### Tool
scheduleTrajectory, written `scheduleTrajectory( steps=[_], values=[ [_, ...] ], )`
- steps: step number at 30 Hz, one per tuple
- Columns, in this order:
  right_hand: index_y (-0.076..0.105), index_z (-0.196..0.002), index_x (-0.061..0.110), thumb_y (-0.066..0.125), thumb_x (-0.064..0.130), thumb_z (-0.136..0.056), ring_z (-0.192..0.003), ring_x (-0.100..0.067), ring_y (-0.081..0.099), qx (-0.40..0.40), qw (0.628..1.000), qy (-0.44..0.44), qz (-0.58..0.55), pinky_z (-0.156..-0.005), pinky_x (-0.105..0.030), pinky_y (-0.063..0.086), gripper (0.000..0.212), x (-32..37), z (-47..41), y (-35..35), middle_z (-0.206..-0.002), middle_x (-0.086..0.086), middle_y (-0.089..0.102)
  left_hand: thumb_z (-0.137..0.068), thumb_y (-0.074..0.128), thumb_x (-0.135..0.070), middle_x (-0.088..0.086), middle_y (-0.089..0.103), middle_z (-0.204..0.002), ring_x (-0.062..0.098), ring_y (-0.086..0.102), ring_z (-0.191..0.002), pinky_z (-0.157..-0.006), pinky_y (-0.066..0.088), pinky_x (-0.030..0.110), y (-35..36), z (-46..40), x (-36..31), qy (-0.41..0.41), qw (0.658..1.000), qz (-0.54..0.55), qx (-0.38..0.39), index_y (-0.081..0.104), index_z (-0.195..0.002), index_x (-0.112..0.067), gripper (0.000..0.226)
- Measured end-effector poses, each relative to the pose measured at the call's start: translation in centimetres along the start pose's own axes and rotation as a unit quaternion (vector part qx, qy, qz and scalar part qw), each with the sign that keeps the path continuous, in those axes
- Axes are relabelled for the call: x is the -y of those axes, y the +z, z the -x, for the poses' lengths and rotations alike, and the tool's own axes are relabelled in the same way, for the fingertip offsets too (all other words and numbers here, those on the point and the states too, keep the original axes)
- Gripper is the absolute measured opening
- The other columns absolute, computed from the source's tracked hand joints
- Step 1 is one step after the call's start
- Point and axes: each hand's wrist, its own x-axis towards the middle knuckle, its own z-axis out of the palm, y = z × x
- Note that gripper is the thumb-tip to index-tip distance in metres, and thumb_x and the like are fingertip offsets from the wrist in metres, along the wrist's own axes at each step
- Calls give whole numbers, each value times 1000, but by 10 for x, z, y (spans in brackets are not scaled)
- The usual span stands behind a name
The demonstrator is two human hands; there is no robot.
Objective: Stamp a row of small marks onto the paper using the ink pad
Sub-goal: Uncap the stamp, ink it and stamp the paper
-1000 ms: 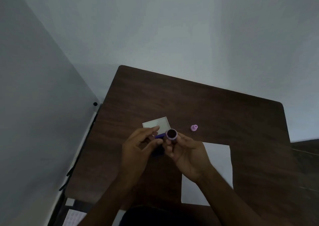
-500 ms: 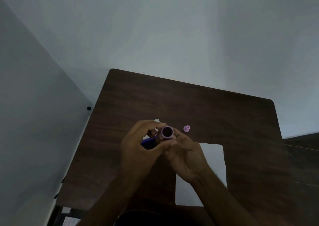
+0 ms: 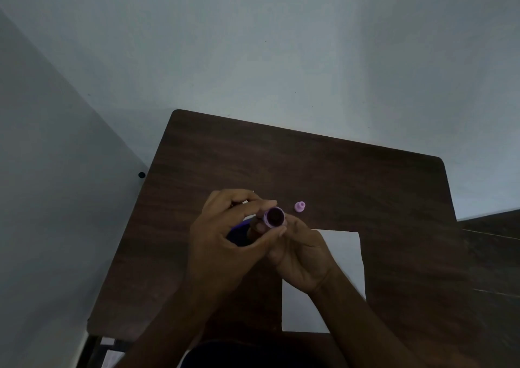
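A small round purple ink pad (image 3: 275, 217) with a dark centre is held above the table, its open face toward me. My right hand (image 3: 302, 255) grips it from below and behind. My left hand (image 3: 225, 244) curls over it, thumb and forefinger pinching its rim. A dark blue object (image 3: 239, 231) shows under my left hand, partly hidden. A small pink stamp (image 3: 300, 207) lies on the table just right of the ink pad. The white paper (image 3: 346, 258) lies under my right wrist.
The dark wooden table (image 3: 309, 165) stands against a pale wall. A white card (image 3: 247, 201) is almost hidden behind my left fingers. The table's left edge runs close to a side wall with a small black knob (image 3: 141, 174).
My left hand has closed over the ink pad, covering the white card that was visible before. The view has shifted slightly; both hands stay in the same spot.
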Motion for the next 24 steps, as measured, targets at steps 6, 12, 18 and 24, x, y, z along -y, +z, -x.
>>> scheduleTrajectory(
  steps=[6, 12, 18, 24],
  values=[
    [69, -108, 8, 76, 15, -73, -96, -17, 66, 2, 1000, -8, -3, -87, -28, 53, 37, 2, -2, 0, -110, -11, 69, -53, 88, -14, 20, 69, -92, 21, 57, -88, -80, 47, 37, -1, 0, 1, -8, 1000, -26, 15, 68, -92, 5, 48],
    [68, -110, 11, 70, 17, -79, -98, -13, 65, 10, 1000, -9, 5, -86, -25, 53, 31, 2, -5, -1, -112, -7, 69, -63, 76, -39, 12, 66, -96, 17, 54, -92, -84, 42, 26, -3, -2, 2, -19, 1000, -4, 22, 67, -97, 1, 54],
    [66, -112, 10, 68, 20, -81, -92, -14, 63, 1, 998, 15, 56, -87, -28, 50, 33, 5, -12, -16, -109, -8, 68, -66, 78, -37, 5, 64, -107, 11, 57, -96, -83, 51, 29, 6, 6, 30, -63, 997, 38, 26, 65, -106, -12, 49],
    [68, -101, 25, 57, 17, -89, -81, -16, 64, -179, 840, 10, 512, -66, -22, 53, 18, -1, -27, -54, -95, -3, 70, -77, 60, -56, -24, 55, -99, -3, 55, -93, -73, 39, 12, 23, 53, 103, -274, 960, 40, 30, 52, -97, -53, 21]
  ],
)
